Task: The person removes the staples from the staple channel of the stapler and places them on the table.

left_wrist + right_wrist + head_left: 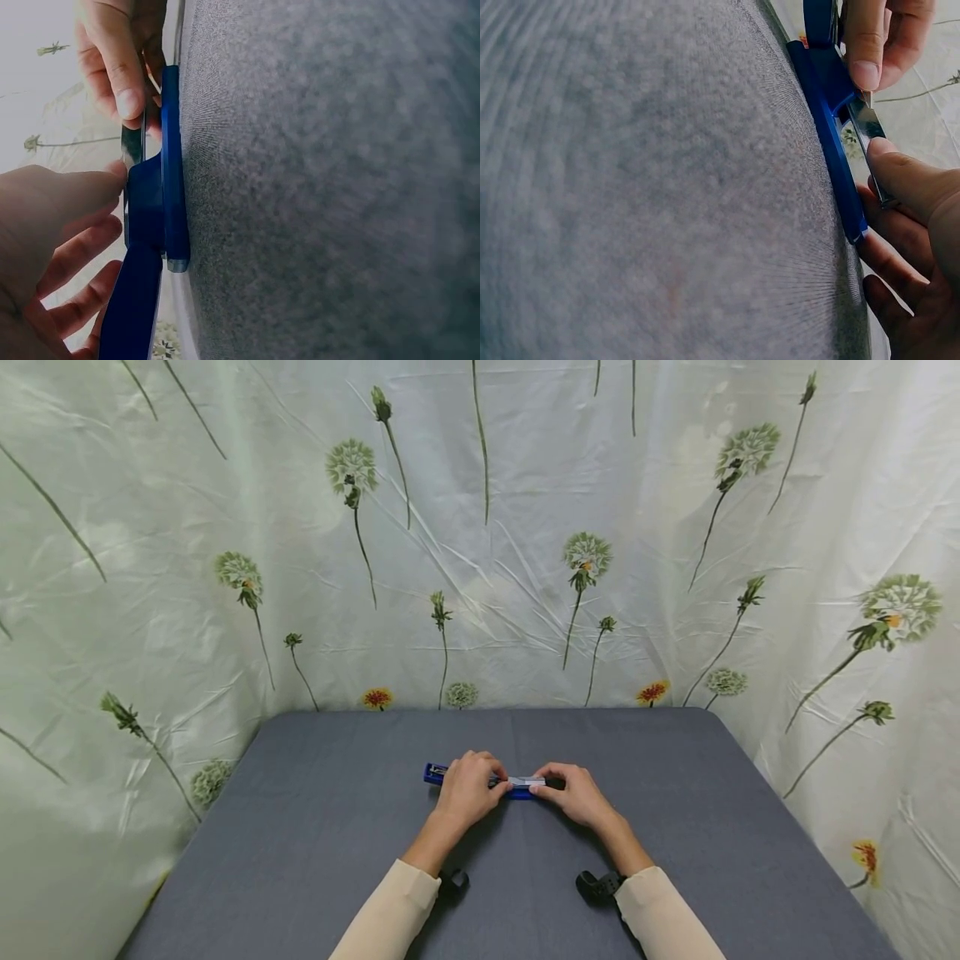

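A blue stapler lies on the cloth-covered table, its top cover swung back to the left. The silver metal magazine shows above the blue base in the right wrist view. My left hand pinches the stapler at the middle of the magazine, thumb and fingertips together; whether a staple strip lies between them is hidden. My right hand holds the magazine's right end, the thumb on top and fingers beneath. In the left wrist view the opened cover slopes down past the left fingers.
Grey-blue cloth covers the table. Behind and beside it hangs a pale curtain with dandelion prints. Black straps sit on both wrists, beside cream sleeves.
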